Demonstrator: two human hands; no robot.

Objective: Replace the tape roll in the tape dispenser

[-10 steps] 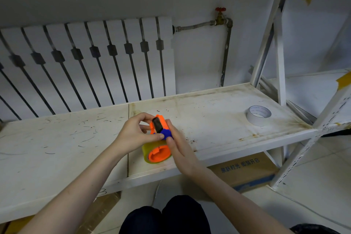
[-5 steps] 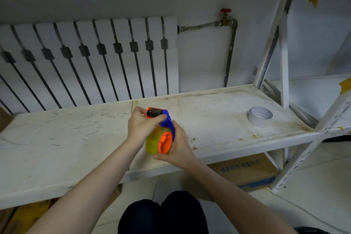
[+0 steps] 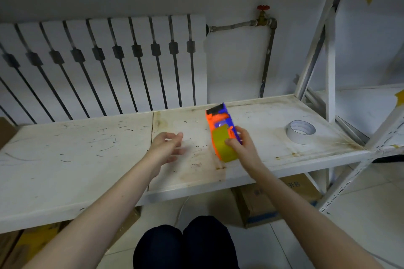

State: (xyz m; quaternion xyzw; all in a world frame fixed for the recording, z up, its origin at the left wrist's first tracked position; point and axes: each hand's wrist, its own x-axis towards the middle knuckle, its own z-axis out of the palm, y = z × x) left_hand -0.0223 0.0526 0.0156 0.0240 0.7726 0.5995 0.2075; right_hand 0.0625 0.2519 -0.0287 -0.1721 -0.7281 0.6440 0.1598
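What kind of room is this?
Probably a storeroom or utility room: bare white metal shelving with a scuffed, stained shelf board, a wall radiator with exposed pipe and red valve, and cardboard boxes on the tiled floor underneath.

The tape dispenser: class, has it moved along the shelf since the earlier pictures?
Yes. The tape dispenser, held in the right hand, has shifted right, from the shelf seam towards the white tape roll. The left hand has let go.
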